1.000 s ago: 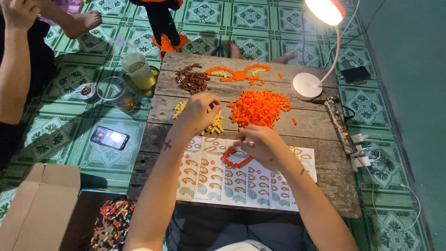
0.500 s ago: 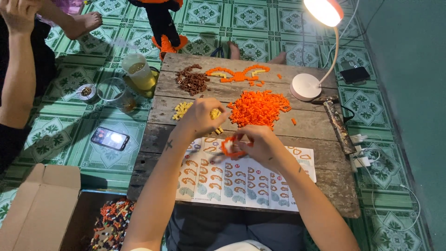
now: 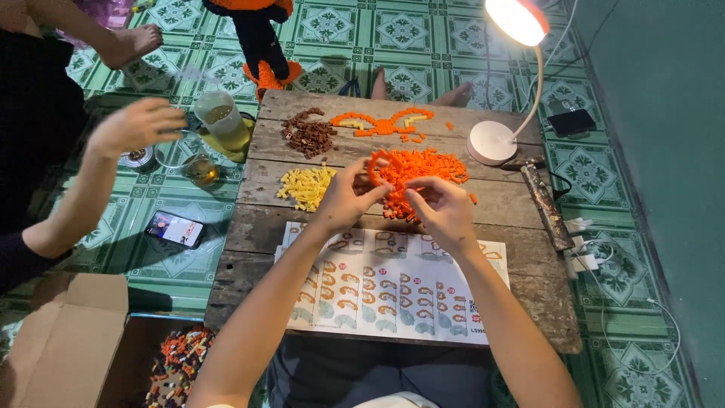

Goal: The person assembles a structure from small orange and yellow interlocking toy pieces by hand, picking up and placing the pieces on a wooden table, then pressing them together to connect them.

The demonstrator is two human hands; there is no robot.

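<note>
My left hand (image 3: 349,198) and my right hand (image 3: 445,210) meet over a low wooden table (image 3: 257,227). Together they grip a curved strip of joined orange bricks (image 3: 375,172), its arc rising above my left fingers. Just behind it lies a heap of loose orange bricks (image 3: 430,166). A pile of yellow bricks (image 3: 304,187) sits left of my left hand. A printed instruction sheet (image 3: 393,291) lies under my forearms. At the far edge are a brown brick pile (image 3: 308,134) and a flat orange-and-yellow assembled piece (image 3: 381,122).
A white desk lamp (image 3: 495,140) stands at the back right, lit. Another person's hand (image 3: 136,125) reaches over a plastic jug (image 3: 220,121) and a glass (image 3: 198,168) on the tiled floor. A phone (image 3: 175,228), a cardboard box (image 3: 68,340) and a power strip (image 3: 581,242) lie around.
My hands have lifted the orange strip from over the sheet up toward the orange heap. The other person's hand has come down toward the jug.
</note>
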